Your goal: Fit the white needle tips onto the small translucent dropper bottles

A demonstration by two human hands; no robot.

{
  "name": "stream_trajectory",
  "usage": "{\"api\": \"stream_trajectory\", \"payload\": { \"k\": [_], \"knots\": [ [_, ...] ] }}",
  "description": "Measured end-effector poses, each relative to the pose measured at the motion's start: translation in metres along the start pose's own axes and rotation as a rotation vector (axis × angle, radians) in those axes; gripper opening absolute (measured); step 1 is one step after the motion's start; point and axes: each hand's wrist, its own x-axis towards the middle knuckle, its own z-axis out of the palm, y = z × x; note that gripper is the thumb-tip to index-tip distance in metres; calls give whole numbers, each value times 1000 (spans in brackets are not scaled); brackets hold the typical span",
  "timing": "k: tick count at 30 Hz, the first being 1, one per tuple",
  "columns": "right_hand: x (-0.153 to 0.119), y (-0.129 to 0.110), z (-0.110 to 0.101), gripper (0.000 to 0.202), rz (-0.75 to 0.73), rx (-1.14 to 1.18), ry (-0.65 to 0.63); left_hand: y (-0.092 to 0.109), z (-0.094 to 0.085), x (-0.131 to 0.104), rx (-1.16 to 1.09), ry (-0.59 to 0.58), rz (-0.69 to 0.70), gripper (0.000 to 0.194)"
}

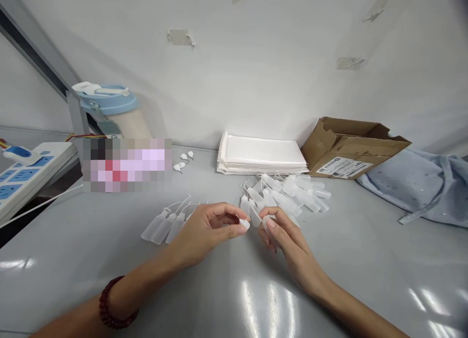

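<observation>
My left hand is closed in a pinch, thumb against fingers, on a small translucent white piece that pokes out at the fingertips. Just right of it, my right hand pinches a small white cap-like piece, partly covered by the thumb. A narrow gap separates the two pieces. Behind my right hand lies a heap of small translucent squeeze bottles, some with thin bent tubes. Several similar bottles lie side by side left of my left hand, which partly hides them.
Small white tips lie near the wall. A stack of white padded envelopes and an open cardboard box stand behind the heap. Blue cloth is at right; a tumbler and a power strip are at left.
</observation>
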Motion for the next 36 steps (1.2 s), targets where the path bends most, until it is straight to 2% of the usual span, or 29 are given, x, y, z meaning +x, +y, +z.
{"api": "stream_trajectory", "payload": {
  "k": [4,11,15,18,24,28,31,34,36],
  "knots": [
    [1,2,4,28,80,182,-88,-3,1,1,30,23,-28,17],
    [2,5,13,25,281,541,-292,0,3,0,-4,-28,-17,14],
    [1,6,14,26,345,588,-328,2,3,-1,-6,-150,16,14],
    [1,7,12,26,353,595,-355,4,3,-2,47,-163,46,9],
    [-1,8,9,28,411,598,-444,7,-1,-3,292,-197,188,10],
    [-1,7,9,31,443,567,-486,11,-1,-5,271,-197,108,5],
    [-2,8,11,31,381,500,-462,11,0,-6,270,-174,35,2],
    [-3,9,14,34,285,390,-399,8,2,-7,201,-208,-59,6],
    [-2,9,15,37,271,381,-419,7,3,-7,136,-234,-115,8]
  ]
}}
